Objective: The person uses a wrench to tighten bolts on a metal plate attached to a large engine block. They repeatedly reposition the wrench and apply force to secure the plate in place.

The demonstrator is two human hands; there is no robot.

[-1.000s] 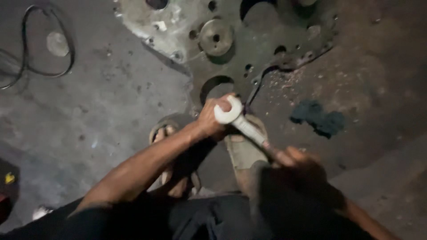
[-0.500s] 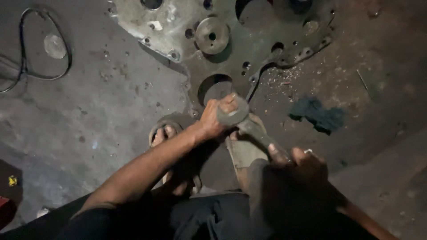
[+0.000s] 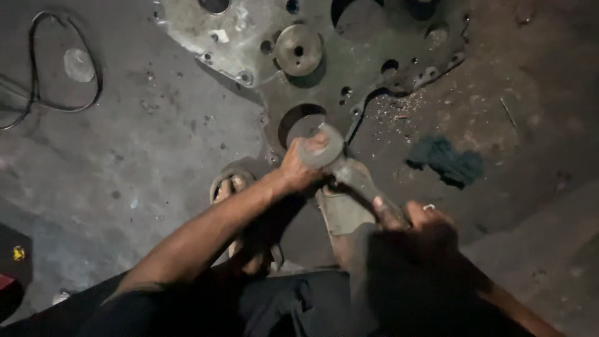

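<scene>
No packages, signs or screens show here. The nearest thing to a label is a small yellow tag (image 3: 19, 253) on a dark object at the left edge, lettering unreadable.

We've swung the tool (image 3: 340, 163) a bit, so its round head sits lower over the plate's (image 3: 249, 37) hole. It's gone from bright white to dull grey, and our left hand (image 3: 299, 165) wraps it more.

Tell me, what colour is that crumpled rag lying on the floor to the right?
Dark blue-green, almost teal; the rag shows in the head view, the only one.
</scene>
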